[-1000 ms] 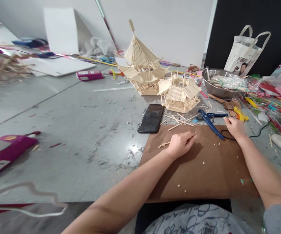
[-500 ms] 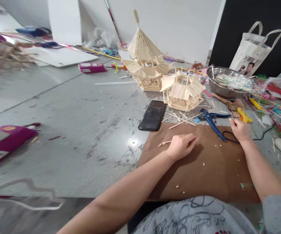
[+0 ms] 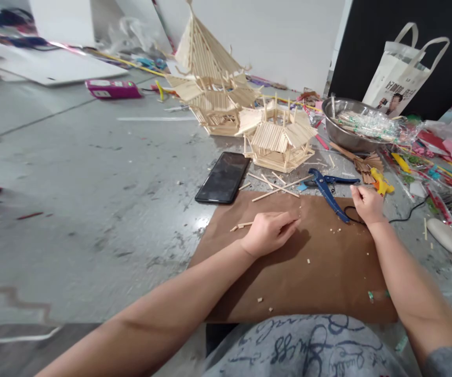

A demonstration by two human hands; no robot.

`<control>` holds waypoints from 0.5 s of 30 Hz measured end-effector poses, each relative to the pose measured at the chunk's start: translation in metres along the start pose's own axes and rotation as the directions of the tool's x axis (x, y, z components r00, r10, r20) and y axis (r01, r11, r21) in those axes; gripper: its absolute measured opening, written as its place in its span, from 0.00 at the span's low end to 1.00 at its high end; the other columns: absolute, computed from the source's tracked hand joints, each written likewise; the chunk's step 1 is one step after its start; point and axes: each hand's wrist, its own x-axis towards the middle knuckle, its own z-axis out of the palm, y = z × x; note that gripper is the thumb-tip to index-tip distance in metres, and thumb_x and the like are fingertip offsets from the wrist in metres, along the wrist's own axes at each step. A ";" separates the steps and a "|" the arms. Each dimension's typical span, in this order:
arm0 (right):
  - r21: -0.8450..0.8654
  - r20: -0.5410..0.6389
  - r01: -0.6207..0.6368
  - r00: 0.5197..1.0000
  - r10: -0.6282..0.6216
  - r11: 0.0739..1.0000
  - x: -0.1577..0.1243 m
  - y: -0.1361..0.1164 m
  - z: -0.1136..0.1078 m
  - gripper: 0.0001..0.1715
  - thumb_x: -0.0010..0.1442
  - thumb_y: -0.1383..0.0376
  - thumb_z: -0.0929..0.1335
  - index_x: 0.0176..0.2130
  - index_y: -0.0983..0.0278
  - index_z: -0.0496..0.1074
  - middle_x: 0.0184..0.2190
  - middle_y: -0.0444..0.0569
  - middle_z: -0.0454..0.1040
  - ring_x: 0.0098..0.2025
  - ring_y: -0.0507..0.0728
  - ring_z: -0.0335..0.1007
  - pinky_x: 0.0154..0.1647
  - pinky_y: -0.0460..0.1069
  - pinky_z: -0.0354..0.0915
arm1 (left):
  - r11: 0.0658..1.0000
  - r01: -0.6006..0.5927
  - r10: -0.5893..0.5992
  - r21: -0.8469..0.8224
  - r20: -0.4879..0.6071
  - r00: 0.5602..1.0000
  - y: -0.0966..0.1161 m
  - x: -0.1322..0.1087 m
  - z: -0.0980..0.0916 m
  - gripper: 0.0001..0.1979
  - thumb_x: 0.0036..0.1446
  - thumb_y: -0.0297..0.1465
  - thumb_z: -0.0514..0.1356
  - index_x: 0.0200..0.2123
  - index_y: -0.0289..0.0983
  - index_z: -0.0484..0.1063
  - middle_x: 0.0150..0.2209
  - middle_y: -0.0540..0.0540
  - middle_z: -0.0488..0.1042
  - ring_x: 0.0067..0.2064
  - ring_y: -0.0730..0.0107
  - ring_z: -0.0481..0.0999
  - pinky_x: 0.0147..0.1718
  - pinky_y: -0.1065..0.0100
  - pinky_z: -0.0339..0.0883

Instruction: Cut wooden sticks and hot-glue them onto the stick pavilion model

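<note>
Over the brown sheet, my left hand is closed, thumb and fingers pressed together; anything between them is too small to make out. Short wooden stick pieces lie beside its wrist. At the sheet's far right edge, my right hand is curled closed, its contents hidden. Next to it are a blue-handled cutter and a yellow glue gun. Several thin wooden sticks lie crossed beyond my left hand. Behind them stands a small stick-built pavilion model.
A taller stick tower rises behind the pavilion. Left of the sticks lies a black phone. A metal bowl of wrapped sticks and a white bag stand back right. Craft scraps crowd the right side, near a pale oval object.
My view has turned slightly to the right, so everything sits further left in the picture. Both hands keep nearly the same closed poses and places over the sheet.
</note>
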 end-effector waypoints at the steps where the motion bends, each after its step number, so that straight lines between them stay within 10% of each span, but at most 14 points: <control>1: 0.003 -0.010 0.011 1.000 -0.011 1.000 0.001 0.000 -0.001 0.26 0.61 0.56 0.55 0.17 0.63 0.62 0.15 0.47 0.66 0.21 0.51 0.61 0.24 0.46 0.51 | 1.000 0.016 -0.017 -0.016 -0.008 1.000 0.000 0.000 0.000 0.11 0.57 0.32 0.51 0.29 0.34 0.70 0.20 0.50 0.71 0.21 0.78 0.69 0.23 0.77 0.59; 5: 0.051 -0.040 0.112 0.993 -0.110 0.992 0.006 -0.005 -0.008 0.23 0.61 0.57 0.56 0.22 0.64 0.68 0.19 0.49 0.70 0.24 0.53 0.65 0.26 0.47 0.54 | 0.968 0.216 -0.226 -0.127 -0.076 0.971 -0.002 0.003 0.001 0.11 0.55 0.33 0.52 0.29 0.34 0.71 0.20 0.50 0.70 0.22 0.79 0.66 0.23 0.77 0.59; 10: 0.260 -0.048 0.340 0.939 -0.339 0.904 0.008 -0.058 -0.036 0.18 0.60 0.62 0.58 0.27 0.65 0.70 0.23 0.48 0.73 0.28 0.52 0.68 0.30 0.46 0.60 | 0.807 0.435 -0.533 -0.400 -0.174 0.828 -0.008 0.012 -0.003 0.10 0.53 0.33 0.53 0.27 0.34 0.70 0.19 0.53 0.65 0.22 0.80 0.62 0.22 0.76 0.57; 13: 0.486 -0.005 0.540 0.788 -0.615 0.687 -0.006 -0.116 -0.059 0.17 0.61 0.63 0.57 0.40 0.65 0.71 0.36 0.49 0.76 0.39 0.52 0.69 0.42 0.46 0.63 | 0.710 0.429 -0.637 -0.558 -0.250 0.729 -0.013 0.022 -0.015 0.09 0.52 0.34 0.55 0.24 0.34 0.68 0.15 0.55 0.59 0.18 0.81 0.56 0.18 0.76 0.53; 15: 0.610 -0.005 0.647 0.580 -0.814 0.458 -0.021 -0.152 -0.071 0.20 0.62 0.62 0.56 0.47 0.66 0.69 0.44 0.49 0.74 0.47 0.52 0.66 0.49 0.48 0.60 | 0.664 0.374 -0.678 -0.647 -0.311 0.666 -0.016 0.030 -0.028 0.09 0.52 0.35 0.55 0.25 0.35 0.68 0.15 0.55 0.59 0.16 0.82 0.55 0.16 0.76 0.51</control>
